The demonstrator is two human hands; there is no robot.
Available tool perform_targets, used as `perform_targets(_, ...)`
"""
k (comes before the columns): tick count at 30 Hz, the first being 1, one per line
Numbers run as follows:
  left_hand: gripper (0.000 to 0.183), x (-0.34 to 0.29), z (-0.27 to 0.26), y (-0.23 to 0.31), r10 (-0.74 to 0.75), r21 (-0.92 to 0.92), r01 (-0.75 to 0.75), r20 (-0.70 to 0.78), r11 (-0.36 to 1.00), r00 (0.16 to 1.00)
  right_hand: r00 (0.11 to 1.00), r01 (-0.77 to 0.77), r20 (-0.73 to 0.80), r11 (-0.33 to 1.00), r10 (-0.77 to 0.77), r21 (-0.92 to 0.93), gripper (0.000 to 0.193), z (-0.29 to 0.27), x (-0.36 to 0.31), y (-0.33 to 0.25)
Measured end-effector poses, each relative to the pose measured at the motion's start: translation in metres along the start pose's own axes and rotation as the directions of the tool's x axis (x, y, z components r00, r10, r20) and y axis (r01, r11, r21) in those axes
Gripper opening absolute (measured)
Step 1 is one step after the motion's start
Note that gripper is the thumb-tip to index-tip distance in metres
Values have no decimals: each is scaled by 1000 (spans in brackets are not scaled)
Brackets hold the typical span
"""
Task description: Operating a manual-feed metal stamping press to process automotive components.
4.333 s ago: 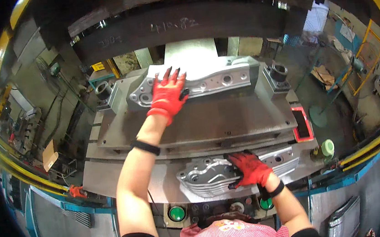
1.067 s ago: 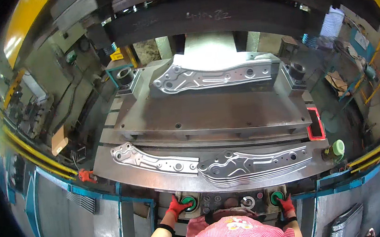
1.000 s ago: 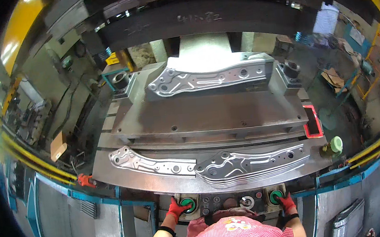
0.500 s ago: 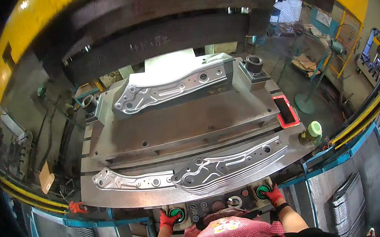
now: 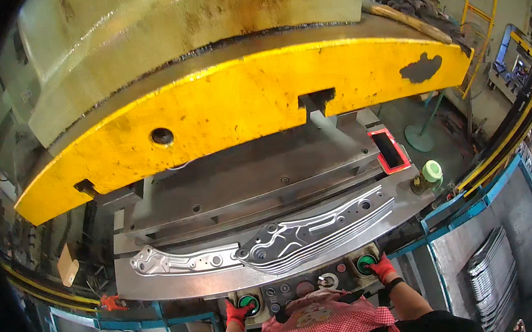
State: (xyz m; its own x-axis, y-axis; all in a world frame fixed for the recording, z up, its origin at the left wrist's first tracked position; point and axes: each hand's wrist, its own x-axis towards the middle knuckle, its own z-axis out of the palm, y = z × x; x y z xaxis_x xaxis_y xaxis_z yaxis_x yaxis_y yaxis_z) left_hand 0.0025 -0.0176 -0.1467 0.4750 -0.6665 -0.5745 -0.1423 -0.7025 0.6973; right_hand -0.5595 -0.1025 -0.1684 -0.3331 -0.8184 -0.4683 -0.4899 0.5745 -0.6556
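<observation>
My left hand (image 5: 238, 313), in a red glove, reaches onto a round green push button (image 5: 248, 303) at the left of a control panel. On the matching green button (image 5: 365, 262) at the right lies my right hand (image 5: 382, 268), also gloved in red. Both hands are open, fingers stretched onto the buttons, holding nothing. Beyond the panel, a single stamped metal bracket (image 5: 185, 261) lies left on the press table (image 5: 162, 287). Its right end meets a stack of similar long brackets (image 5: 317, 231). The yellow press ram (image 5: 234, 105) is low over the die (image 5: 247, 174), hiding the die's far part.
A phone in a red case (image 5: 391, 151) lies by the die's right end. Near it stands a bottle with a pale green lid (image 5: 431, 171). Blue-framed bins flank me, the right one (image 5: 455, 269) holding stacked metal parts (image 5: 494, 278). An orange-red object (image 5: 111, 302) sits at the table's left corner.
The yellow ram has come down, covering the bracket that lay on the die and the guide posts. My hands stay on the green buttons. The view has shifted slightly.
</observation>
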Motion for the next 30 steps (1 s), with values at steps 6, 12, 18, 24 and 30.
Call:
perform_targets(6,134,18,-4,-16,61,-80,-55,75,995,995,1000,-17,5,996,16,87,102,0,28,24)
perform_targets(12,66,-107,-108,191,53,476,-291,453,830,890,682,447,-695,882,-228,151,79,-115,-53,-167)
perform_targets(18,52,-107,-133,378,689,110,-731,264,673,675,556,819,95,525,-826,-230,98,-113,-63,-329)
perform_targets(24,60,-39,-40,539,966,756,-631,254,-176,35,381,922,708,193,-595,-335,105,-59,-58,-380)
perform_targets(30,23,38,-11,588,948,737,-648,309,-189,75,278,957,653,146,-705,-251,101,-44,-55,-381)
